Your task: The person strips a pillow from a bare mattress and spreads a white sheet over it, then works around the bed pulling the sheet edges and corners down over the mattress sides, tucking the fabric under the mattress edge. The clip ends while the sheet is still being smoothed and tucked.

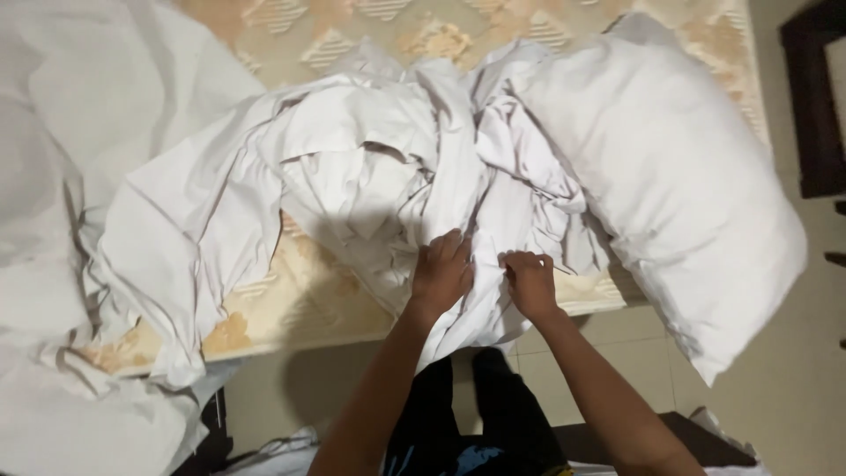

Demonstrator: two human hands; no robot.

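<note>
A crumpled white sheet lies heaped across a bare patterned mattress. My left hand presses on a fold of the sheet at the mattress's near edge, fingers bunched in the cloth. Right beside it, my right hand pinches the same fold. Part of the sheet hangs over the mattress edge below both hands.
A large white pillow lies on the right and overhangs the mattress edge. More white bedding is piled at the left. Dark wooden furniture stands at the far right. Pale floor tiles show below, by my legs.
</note>
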